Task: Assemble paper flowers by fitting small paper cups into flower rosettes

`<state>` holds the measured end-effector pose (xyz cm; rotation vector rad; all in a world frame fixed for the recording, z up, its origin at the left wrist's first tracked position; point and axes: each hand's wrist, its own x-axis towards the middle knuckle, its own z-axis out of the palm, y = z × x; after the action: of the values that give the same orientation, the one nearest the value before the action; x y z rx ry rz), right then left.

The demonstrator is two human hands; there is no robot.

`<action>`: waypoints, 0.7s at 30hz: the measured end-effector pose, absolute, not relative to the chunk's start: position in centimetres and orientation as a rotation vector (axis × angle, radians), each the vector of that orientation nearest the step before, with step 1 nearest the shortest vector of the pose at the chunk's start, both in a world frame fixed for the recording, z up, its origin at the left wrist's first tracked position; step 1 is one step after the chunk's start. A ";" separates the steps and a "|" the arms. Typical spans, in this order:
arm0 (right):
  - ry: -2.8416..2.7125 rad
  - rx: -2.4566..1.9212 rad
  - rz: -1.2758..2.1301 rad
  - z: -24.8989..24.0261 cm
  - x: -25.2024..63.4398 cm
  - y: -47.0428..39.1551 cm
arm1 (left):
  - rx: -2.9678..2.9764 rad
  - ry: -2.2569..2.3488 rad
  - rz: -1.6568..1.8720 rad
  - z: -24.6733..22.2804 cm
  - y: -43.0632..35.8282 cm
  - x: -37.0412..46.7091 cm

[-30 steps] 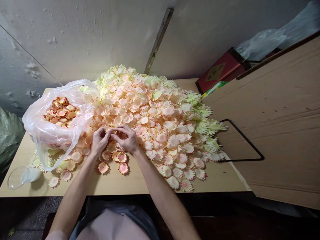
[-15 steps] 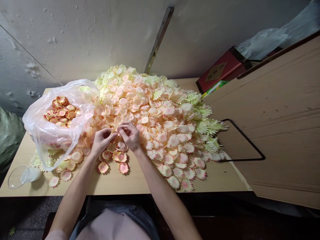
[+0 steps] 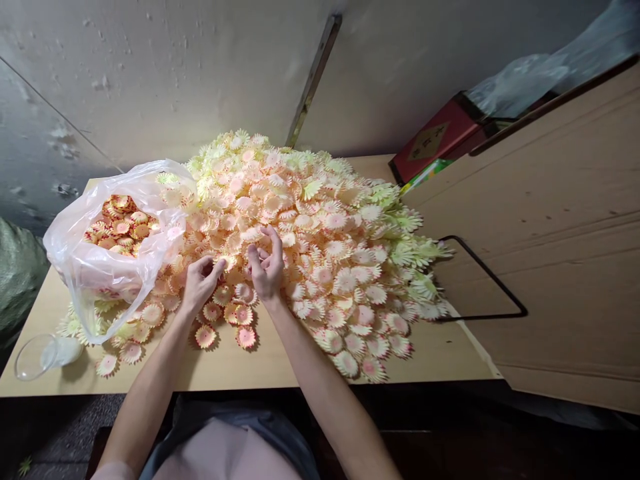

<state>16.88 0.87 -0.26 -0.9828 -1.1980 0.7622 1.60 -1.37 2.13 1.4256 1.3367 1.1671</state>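
Observation:
A wide heap of pale pink and light green artificial flower pieces point(image 3: 325, 220) covers the middle of the table point(image 3: 225, 370). Over its front left part, my left hand point(image 3: 201, 283) is closed in a pinch on a flower piece point(image 3: 227, 262) at its fingertips. To the right of it, my right hand point(image 3: 267, 263) is raised above the heap, fingers partly curled and apart; nothing shows clearly between them. Several flower pieces with red edges point(image 3: 245, 337) lie on the wood between my forearms. An open plastic bag point(image 3: 125, 273) with red-edged flower pieces point(image 3: 120, 223) stands on the left.
A clear cup point(image 3: 60, 350) lies tipped at the table's left corner. Cardboard point(image 3: 560, 267) with a black metal loop point(image 3: 493, 273) rises on the right. A red box point(image 3: 433, 140) stands behind it near the wall. A green sack point(image 3: 20, 280) is at the far left.
My hands were together at the fingertips and are now apart. My right hand has moved slightly right, its fingers lifted and spread. The left hand has barely shifted.

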 end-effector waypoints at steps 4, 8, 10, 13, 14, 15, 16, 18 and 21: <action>-1.417 -0.935 0.662 0.2 16.5 0.0 | 1.436 1.361 1.199 2.1 -1.4 1.7; -1.633 -0.870 0.611 0.1 16.4 -0.2 | 1.413 1.410 1.306 2.0 -1.3 1.7; -1.663 -0.831 0.608 0.0 16.4 0.0 | 1.435 1.416 1.302 2.0 -1.3 1.6; -1.639 -0.819 0.581 0.0 16.4 0.1 | 1.466 1.394 1.283 2.0 -1.2 1.6; -1.619 -0.822 0.572 0.0 16.4 0.1 | 1.471 1.379 1.272 1.9 -1.2 1.7; -1.591 -0.830 0.570 0.0 16.4 0.1 | 1.474 1.360 1.255 1.9 -1.2 1.7; -1.555 -0.847 0.580 0.1 16.4 0.1 | 1.478 1.336 1.232 1.9 -1.2 1.7; -1.459 -0.903 0.615 0.1 16.4 0.2 | 1.486 1.289 1.188 1.8 -1.2 1.9; -1.274 -1.005 0.695 0.0 16.6 0.5 | 1.506 1.268 1.145 1.6 -1.2 2.0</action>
<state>16.62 0.50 0.03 -1.0051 -1.2741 0.6949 1.99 -1.24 1.59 1.5064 1.2683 1.1450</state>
